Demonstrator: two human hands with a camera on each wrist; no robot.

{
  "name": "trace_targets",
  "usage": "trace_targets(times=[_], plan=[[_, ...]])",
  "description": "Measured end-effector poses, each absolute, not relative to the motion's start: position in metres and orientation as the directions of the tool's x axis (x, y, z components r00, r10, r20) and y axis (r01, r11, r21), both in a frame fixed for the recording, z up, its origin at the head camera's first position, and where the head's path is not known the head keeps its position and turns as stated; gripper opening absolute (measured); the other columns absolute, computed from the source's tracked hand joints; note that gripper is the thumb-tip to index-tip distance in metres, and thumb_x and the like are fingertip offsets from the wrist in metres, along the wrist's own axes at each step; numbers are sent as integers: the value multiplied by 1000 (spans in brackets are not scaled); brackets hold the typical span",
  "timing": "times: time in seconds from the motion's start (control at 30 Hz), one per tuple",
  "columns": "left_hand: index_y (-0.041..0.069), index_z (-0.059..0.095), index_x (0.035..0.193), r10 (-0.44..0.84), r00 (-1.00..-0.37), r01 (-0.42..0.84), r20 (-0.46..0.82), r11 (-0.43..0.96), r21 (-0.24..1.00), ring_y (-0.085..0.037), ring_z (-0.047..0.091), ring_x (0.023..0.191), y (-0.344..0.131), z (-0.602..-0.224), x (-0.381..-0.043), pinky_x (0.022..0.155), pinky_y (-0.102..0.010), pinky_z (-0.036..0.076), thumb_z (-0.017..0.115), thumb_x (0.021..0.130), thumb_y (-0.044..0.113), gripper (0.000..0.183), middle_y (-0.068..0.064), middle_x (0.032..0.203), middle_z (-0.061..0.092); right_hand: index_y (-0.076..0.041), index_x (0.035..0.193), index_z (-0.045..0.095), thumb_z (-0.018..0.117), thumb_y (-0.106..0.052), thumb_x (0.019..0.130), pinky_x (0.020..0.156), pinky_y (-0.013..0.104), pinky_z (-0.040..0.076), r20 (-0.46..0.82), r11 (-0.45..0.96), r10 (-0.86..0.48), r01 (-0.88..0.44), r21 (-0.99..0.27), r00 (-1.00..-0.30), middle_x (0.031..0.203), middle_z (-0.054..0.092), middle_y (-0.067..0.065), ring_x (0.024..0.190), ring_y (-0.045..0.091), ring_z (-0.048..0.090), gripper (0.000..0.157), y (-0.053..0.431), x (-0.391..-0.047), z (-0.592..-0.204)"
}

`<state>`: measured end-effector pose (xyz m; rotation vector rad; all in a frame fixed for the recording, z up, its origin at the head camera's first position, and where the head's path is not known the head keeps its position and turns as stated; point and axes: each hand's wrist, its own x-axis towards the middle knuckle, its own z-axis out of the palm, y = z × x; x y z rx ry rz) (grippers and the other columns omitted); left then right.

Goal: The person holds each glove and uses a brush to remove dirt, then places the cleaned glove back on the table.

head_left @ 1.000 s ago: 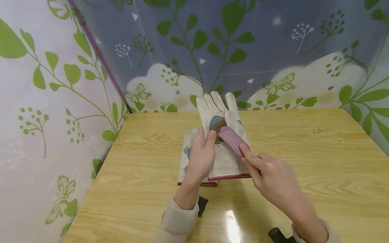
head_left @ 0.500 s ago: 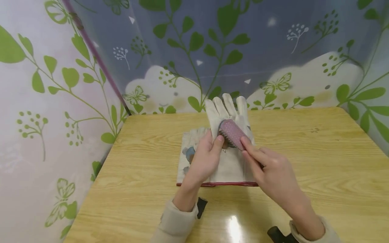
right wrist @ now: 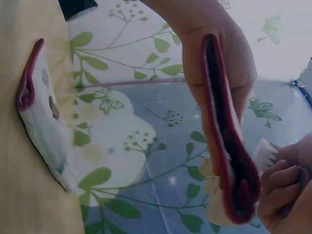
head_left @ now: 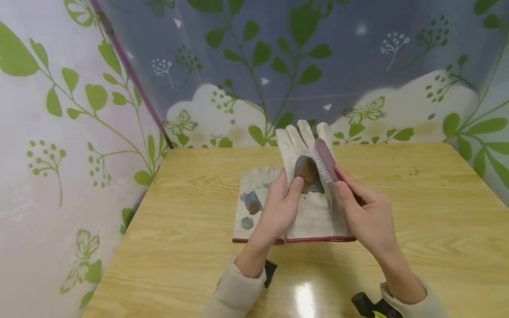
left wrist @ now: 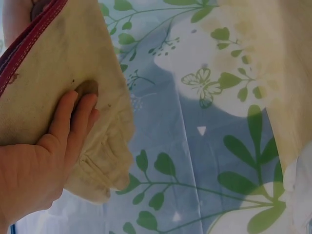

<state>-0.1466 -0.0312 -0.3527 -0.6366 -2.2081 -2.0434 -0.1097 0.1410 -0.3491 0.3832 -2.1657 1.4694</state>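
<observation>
A cream work glove [head_left: 308,216] with red cuff trim, a blue patch and a brown stain is raised above the table. My left hand [head_left: 276,207] grips its left side, thumb on the stained face; the left wrist view shows fingers [left wrist: 80,117] behind it. A pink brush [head_left: 327,159] with white bristles is held in my right hand [head_left: 367,216], its bristles against the glove's right part near the thumb. The right wrist view looks into the gaping cuff [right wrist: 231,146]. A second, similar glove [head_left: 254,183] lies flat on the table, partly behind my left hand.
The wood-grain table [head_left: 191,212] ends at a blue printed curtain [head_left: 238,57] at the back. A pale leaf-patterned curtain [head_left: 24,110] stands at the left. Dark straps [head_left: 362,304] show near both wrists.
The left hand and the raised glove have moved to the right, uncovering more of the second glove. The brush has gone from the stained middle to the glove's right side and turned more upright.
</observation>
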Motion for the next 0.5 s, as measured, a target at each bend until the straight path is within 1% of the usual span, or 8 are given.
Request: trace_targets(times=[0.07,0.13,0.17,0.23,0.3,0.37,0.4,0.5], plan=[[14,49,126,251,-917,328,310,33,944,-2,45,116,-33,-351,-147,100,-25,38,38,101,19,27,6,118,55,-13,127,60,61,-1,89,69,9,46,624,419,18,-560,-714,-782,123,62,10,101,3,61,40,142,-108,-347],[15,48,128,244,-924,309,295,20,951,-2,43,118,-34,-349,-147,101,-26,37,38,101,20,29,7,121,53,-8,124,62,65,6,83,61,9,43,706,461,-18,-633,-622,-708,115,66,12,84,3,61,43,141,-108,-347],[16,48,127,240,-928,297,284,18,955,-2,45,114,-35,-348,-147,98,-27,39,38,101,21,28,7,117,54,-6,122,63,67,8,80,58,9,41,737,483,-38,-658,-578,-675,111,68,12,76,3,58,44,141,-109,-347],[15,50,122,231,-934,286,273,24,958,-4,46,107,-37,-346,-147,92,-27,40,39,101,22,25,4,109,53,-5,120,65,69,9,77,52,11,34,766,514,-77,-684,-517,-638,97,71,9,63,2,47,45,140,-110,-348],[12,51,117,229,-935,283,269,27,959,-7,45,98,-38,-345,-146,84,-28,41,40,101,23,23,0,100,50,-5,119,66,70,9,76,51,12,31,783,536,-99,-696,-479,-615,87,70,5,59,3,41,46,138,-112,-350],[11,51,120,242,-925,309,291,38,950,-7,45,99,-38,-344,-146,85,-27,41,40,101,21,24,1,102,51,-7,120,66,70,6,77,50,13,31,790,555,-110,-696,-455,-603,80,68,3,57,3,40,44,137,-115,-353],[10,50,121,258,-917,326,304,44,944,-8,45,97,-38,-344,-145,83,-26,41,39,101,20,25,0,101,51,-7,119,66,70,5,78,50,13,31,797,565,-110,-697,-441,-594,76,66,2,57,4,40,44,137,-116,-354],[11,48,124,302,-901,351,312,83,933,-8,46,87,-34,-347,-144,74,-23,42,38,101,18,25,-1,93,49,-7,120,65,70,3,79,50,15,32,813,593,-94,-688,-418,-575,74,67,3,56,5,42,42,137,-121,-357]])
